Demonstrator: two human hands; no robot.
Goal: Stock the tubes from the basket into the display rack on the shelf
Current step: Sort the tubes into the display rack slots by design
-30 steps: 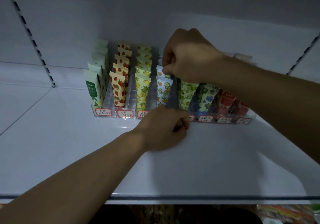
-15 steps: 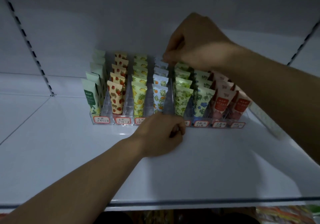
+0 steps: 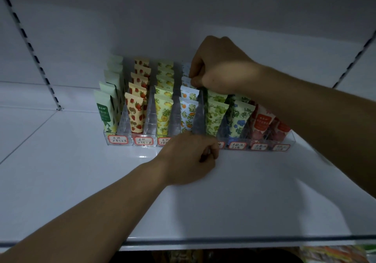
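I see the clear plastic display rack [image 3: 289,140] standing near the back of the white metal shelf [image 3: 254,197], split by transparent dividers into side-by-side lanes, each with a small red-bordered price label [image 3: 117,139] on its front lip. The lanes are filled with upright printed tubes in rows running front to back: pale green tubes [image 3: 104,111] in the leftmost lane, then strawberry-print tubes [image 3: 135,113], yellow pineapple-print tubes [image 3: 163,116], pale blue orange-print tubes [image 3: 188,113], green grape-print tubes [image 3: 215,116], blueberry-print tubes [image 3: 240,118] and red tubes [image 3: 261,122] at the right end. My right hand [image 3: 218,67] reaches in over the rack, its fingers [image 3: 195,81] curled and pinching the top edge of a tube [image 3: 186,79] further back in the pale blue lane, at the divider beside the grape lane. My left hand [image 3: 188,159] rests on the shelf at the rack's front edge, below the blue and grape lanes, fingers curled in against the rack's lip; I cannot tell whether they are gripping it or holding anything. A slotted metal upright [image 3: 30,44] runs up the back wall at the left, another at the far right. The basket itself is not clearly visible; only blurred colourful shapes show beneath the shelf edge.
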